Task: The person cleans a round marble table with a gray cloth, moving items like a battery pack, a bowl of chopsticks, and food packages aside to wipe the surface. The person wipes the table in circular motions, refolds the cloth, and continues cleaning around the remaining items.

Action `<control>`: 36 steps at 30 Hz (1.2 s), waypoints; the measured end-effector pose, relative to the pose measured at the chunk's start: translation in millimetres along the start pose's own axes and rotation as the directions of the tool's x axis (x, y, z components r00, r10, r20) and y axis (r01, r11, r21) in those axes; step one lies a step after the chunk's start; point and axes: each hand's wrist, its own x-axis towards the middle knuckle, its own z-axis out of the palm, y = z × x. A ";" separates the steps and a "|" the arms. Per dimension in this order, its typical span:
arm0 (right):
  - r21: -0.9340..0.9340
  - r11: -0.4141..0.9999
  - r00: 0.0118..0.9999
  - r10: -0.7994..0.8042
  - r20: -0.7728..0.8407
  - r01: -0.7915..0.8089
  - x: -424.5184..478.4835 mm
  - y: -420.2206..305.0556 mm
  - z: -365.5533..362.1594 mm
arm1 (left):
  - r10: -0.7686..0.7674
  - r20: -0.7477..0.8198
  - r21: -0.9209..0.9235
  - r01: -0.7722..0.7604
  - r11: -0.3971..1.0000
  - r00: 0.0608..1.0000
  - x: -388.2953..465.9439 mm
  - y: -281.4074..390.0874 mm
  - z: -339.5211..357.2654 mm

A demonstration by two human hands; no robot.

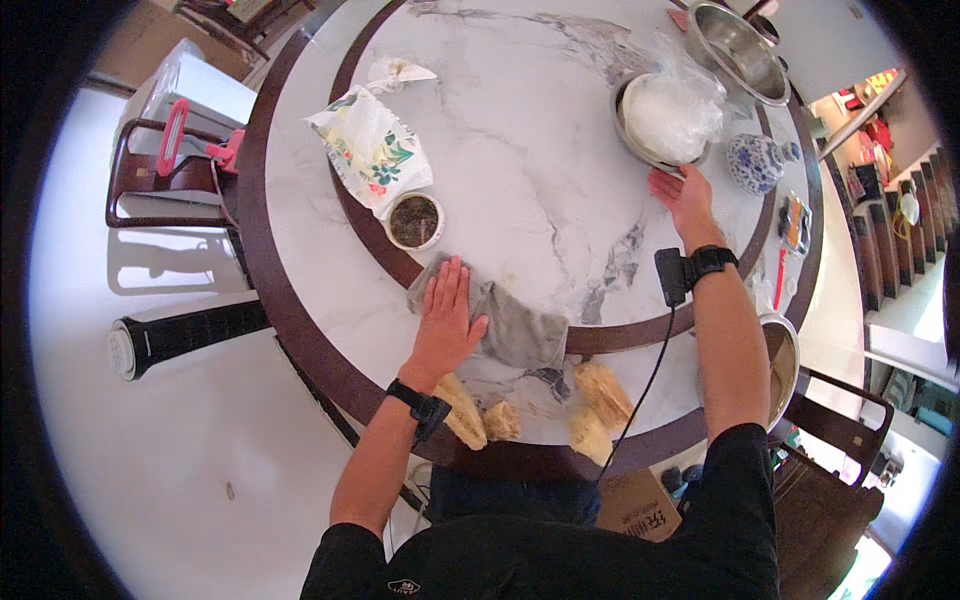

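Observation:
My left hand (448, 319) lies flat with its palm down on a grey cloth (525, 326), which is spread over the near edge of the raised round marble turntable. My right hand (684, 196) touches the near rim of a metal bowl (621, 124); whether its fingers grip the rim is hard to tell. In that bowl sit a pale round dish and a clear plastic bag (679, 109). Several yellowish, spongy pieces, perhaps dried loofah (602, 394), lie along the near table edge, below the cloth.
A cup with dark contents (414, 221) stands beside a printed tissue pack (382, 154) at left. At right are a large steel basin (739, 52), a blue-and-white porcelain jar (754, 163) and another metal bowl (784, 360) near my forearm. A black cable (652, 382) hangs from my right wrist.

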 end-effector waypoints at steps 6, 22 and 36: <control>-0.059 0.985 0.983 -0.165 -0.081 0.161 6.4 -3.1 -3.5 | 0.019 -0.017 0.014 -0.019 1.000 1.000 3.3 1.9 -1.1; -0.478 0.816 0.859 -0.042 0.510 0.324 -223.9 49.2 132.0 | -0.076 -0.026 -0.025 0.075 0.997 0.997 -2.4 10.2 5.2; -0.603 0.269 0.526 0.307 0.793 0.751 -263.0 190.3 277.6 | 0.111 -0.345 0.485 0.075 0.871 0.932 15.9 -13.8 83.7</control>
